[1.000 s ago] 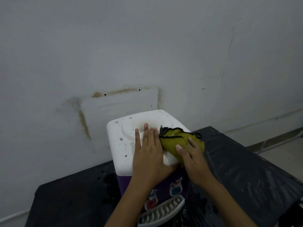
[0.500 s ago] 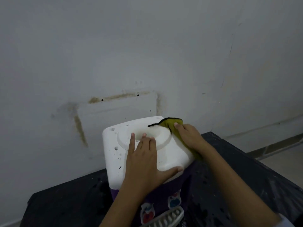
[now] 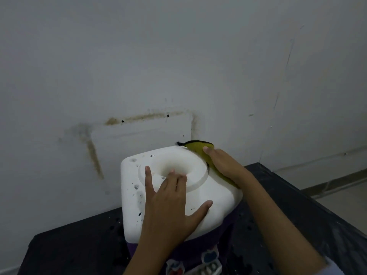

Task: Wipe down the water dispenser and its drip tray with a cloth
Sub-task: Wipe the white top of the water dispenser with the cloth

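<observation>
Two hands: both lie on top of the water dispenser (image 3: 220,195), as far as I can make out from my feed.
Dispenser look: white squarish top with rounded corners and a raised round collar around a sunken well. Dark specks are scattered on the part left of the left hand. Below the wrists I see a purple body with small pictures on its front.
Left hand (image 3: 168,203): open and flat, fingers spread, tips reaching the collar, thumb stretched toward the right forearm.
Right hand (image 3: 224,165): fingers laid straight over the cloth (image 3: 198,148), pressing it onto the top's far right corner.
Cloth: yellow-green with a dark hem. It pokes out beyond the right fingertips and trails under the palm along the right edge.
Table (image 3: 309,221): black and speckled, beneath both forearms.
Wall (image 3: 178,56): pale and stained, beyond the fingertips.
</observation>
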